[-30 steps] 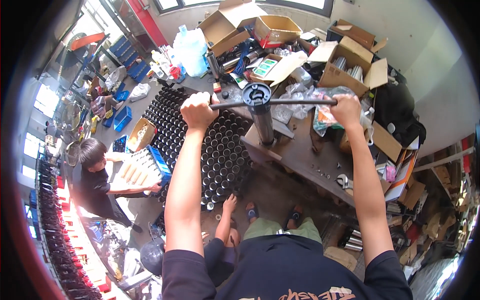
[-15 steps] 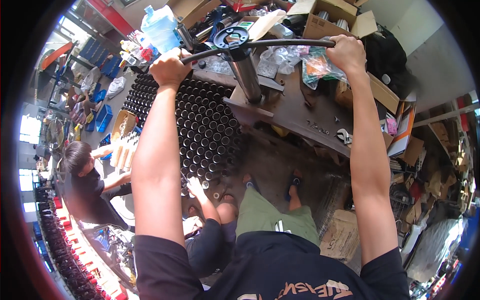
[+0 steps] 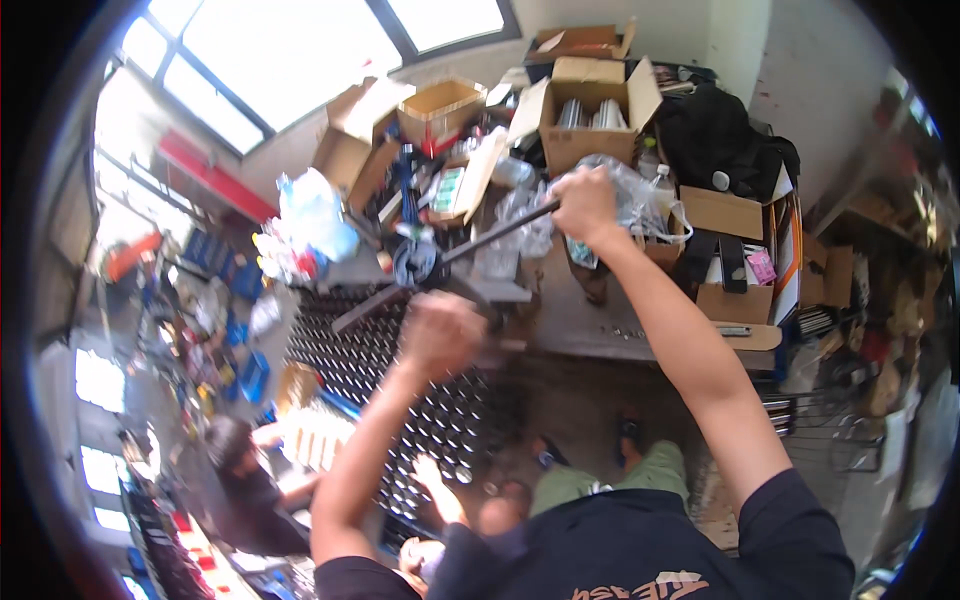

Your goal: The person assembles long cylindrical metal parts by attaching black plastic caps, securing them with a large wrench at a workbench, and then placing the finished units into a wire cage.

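My right hand (image 3: 588, 205) is closed around the far right end of a long dark bar handle (image 3: 500, 232). The bar passes through a round hub with holes (image 3: 415, 263) and slants from near left to far right. Off the bar, my left hand (image 3: 442, 332) hovers just nearer than the hub, its fingers smeared by motion. The bar's left end (image 3: 350, 318) sticks out free, with no hand on it. Whatever stands beneath the hub is mostly hidden by my left hand and blur.
Many dark cylinders (image 3: 350, 345) stand in rows left of the metal workbench (image 3: 600, 300). Open cardboard boxes (image 3: 590, 145), plastic bags (image 3: 520, 225) and a wrench (image 3: 735, 331) lie on the bench. Two co-workers, one in a dark shirt (image 3: 245, 490), sit low at the left.
The bar has turned counterclockwise, its right end moving away and its left end nearer. My left hand has let go of it; the right still grips. The view has shifted, showing more window.
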A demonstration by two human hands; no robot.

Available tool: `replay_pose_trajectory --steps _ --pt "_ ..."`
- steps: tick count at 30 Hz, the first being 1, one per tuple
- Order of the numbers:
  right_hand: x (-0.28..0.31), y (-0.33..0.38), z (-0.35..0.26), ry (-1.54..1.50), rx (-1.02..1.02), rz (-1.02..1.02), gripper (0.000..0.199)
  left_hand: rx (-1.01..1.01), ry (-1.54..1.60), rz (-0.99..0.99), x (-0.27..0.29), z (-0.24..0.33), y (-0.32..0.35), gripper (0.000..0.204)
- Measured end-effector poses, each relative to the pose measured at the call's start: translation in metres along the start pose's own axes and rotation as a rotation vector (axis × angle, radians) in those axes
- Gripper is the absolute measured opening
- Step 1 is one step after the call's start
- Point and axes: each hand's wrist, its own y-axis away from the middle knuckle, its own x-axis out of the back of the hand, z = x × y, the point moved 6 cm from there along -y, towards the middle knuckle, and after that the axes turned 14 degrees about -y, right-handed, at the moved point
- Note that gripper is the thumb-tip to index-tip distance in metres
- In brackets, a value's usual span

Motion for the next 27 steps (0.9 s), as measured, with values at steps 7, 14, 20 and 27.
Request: replay_pose_trajectory --steps 7,14,20,27 --pt "0.077 -0.045 0.046 -0.173 0.294 0.261 0.017 0.012 -0.240 -0.900 -0.124 -0.032 -0.124 0.091" --pt "0.094 0.124 0.211 0.034 -0.187 0.228 0.039 0.137 -0.189 -1.251 -0.094 -0.066 -0.059 0.098" --pt "-0.023 0.396 0.135 -0.276 -0.962 -0.252 0.040 0.703 0.613 -0.424 -0.072 -0.043 0.087 0.087" --pt "-0.196 0.480 0.118 -0.672 -1.323 -0.381 0.054 0.547 2.949 -0.049 -0.055 0.109 0.087 0.089"
